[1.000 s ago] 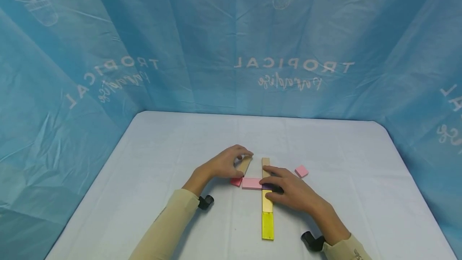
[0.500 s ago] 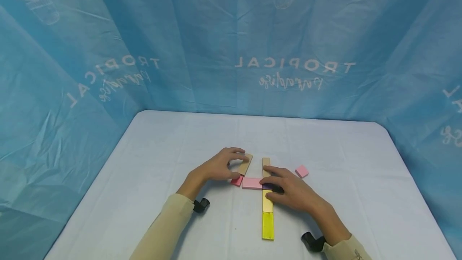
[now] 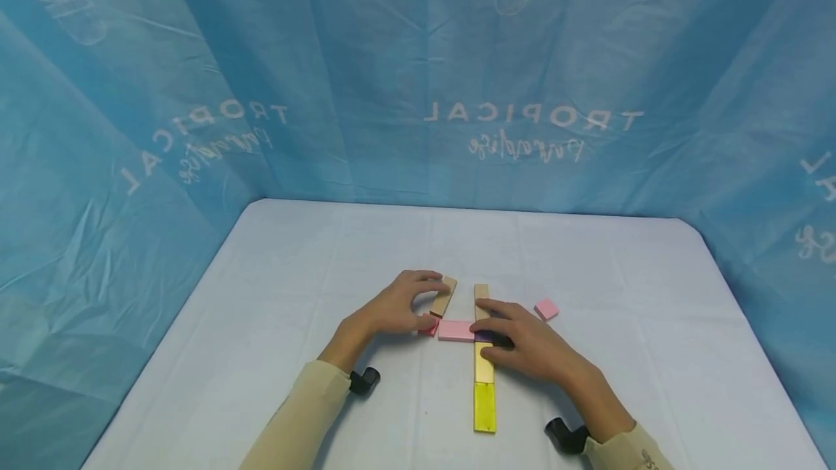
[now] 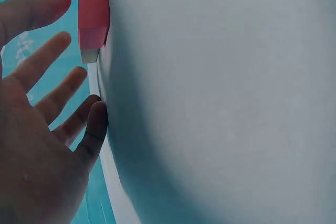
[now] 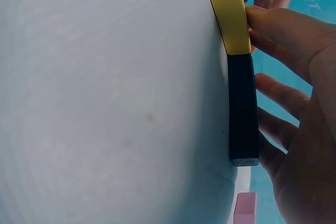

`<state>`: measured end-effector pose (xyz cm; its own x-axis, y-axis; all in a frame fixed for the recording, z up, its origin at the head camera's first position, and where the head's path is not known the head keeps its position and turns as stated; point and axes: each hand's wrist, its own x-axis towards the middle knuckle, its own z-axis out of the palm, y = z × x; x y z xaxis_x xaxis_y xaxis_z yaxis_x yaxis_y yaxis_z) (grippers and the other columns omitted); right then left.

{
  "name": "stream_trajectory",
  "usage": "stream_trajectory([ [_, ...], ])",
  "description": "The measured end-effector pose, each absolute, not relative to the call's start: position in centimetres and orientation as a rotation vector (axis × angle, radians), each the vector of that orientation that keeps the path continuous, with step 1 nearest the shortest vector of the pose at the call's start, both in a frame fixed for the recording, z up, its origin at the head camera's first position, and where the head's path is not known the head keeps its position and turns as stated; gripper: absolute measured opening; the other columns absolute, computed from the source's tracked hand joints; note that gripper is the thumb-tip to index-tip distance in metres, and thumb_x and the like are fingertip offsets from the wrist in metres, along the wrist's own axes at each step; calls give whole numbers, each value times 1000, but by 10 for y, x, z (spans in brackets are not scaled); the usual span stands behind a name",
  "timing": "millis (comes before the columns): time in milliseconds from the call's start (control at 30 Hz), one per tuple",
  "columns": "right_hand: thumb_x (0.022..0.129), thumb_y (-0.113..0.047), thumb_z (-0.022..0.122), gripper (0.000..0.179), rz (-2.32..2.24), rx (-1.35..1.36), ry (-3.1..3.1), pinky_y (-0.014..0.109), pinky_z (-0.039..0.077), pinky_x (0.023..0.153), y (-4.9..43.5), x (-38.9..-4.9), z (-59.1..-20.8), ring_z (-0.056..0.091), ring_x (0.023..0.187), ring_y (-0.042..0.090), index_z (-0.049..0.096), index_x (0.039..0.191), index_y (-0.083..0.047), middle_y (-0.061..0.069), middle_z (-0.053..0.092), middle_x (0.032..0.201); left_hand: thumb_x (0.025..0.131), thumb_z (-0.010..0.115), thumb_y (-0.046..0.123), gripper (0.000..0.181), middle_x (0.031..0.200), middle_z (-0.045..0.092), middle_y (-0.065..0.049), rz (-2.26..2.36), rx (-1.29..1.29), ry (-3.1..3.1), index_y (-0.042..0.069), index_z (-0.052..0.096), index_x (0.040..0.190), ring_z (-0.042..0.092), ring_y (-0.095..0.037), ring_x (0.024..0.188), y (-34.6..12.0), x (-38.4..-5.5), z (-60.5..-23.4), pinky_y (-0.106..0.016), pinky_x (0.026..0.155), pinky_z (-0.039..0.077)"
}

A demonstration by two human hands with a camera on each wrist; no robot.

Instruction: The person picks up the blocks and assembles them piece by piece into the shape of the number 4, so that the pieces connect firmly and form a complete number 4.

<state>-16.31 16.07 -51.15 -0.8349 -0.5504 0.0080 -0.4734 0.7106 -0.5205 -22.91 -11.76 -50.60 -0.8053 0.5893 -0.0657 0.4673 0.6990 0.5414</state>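
Note:
My left hand (image 3: 400, 304) is spread over the left side of the layout. Its thumb is beside a small red block (image 3: 429, 326), and its fingers reach toward a slanted tan block (image 3: 445, 297). In the left wrist view the fingers are spread and fairly straight, with a gap between thumb and red block (image 4: 93, 11). My right hand (image 3: 529, 339) rests along a column of blocks: tan (image 3: 481, 291), black (image 5: 243, 108), pale yellow (image 3: 484, 368). Its thumb touches the pale yellow one. A pink block (image 3: 455, 331) runs from the column toward the red block.
A bright yellow block (image 3: 484, 408) forms the column's near end. One pink square block (image 3: 546, 309) lies apart, right of the right hand's knuckles. The white tabletop (image 3: 313, 260) is bordered by a blue printed curtain (image 3: 392, 78) behind and at the sides.
My left hand has drawn back from the tan block's far end, moving left and nearer, with its thumb down by the red block. The right hand has stayed in place.

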Motion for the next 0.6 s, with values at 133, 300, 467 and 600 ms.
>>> stream_trajectory([
  [133,88,-45,67,38,-788,-845,2779,47,32,106,161,-163,-512,31,136,15,63,125,-37,-10,36,150,80,68,33,55,146,39,4,733,860,2682,27,58,133,29,-20,136,-117,-229,-507,-48,107,31],
  [300,87,-44,67,38,-794,-849,2777,47,32,106,161,-163,-513,31,136,15,63,125,-37,-10,36,150,79,68,34,56,146,39,5,702,844,2679,28,58,134,28,-18,136,-118,-229,-507,-46,108,30],
  [467,87,-45,67,38,-782,-834,2781,47,32,106,161,-163,-513,31,136,14,63,125,-39,-12,35,150,79,69,34,56,146,40,6,703,845,2680,27,58,134,29,-18,136,-118,-228,-506,-46,108,30],
  [600,87,-46,67,38,-786,-834,2779,47,32,106,161,-163,-513,31,136,14,63,125,-38,-12,35,150,79,69,35,56,146,40,5,699,850,2686,26,59,134,30,-18,136,-118,-227,-506,-46,108,30],
])
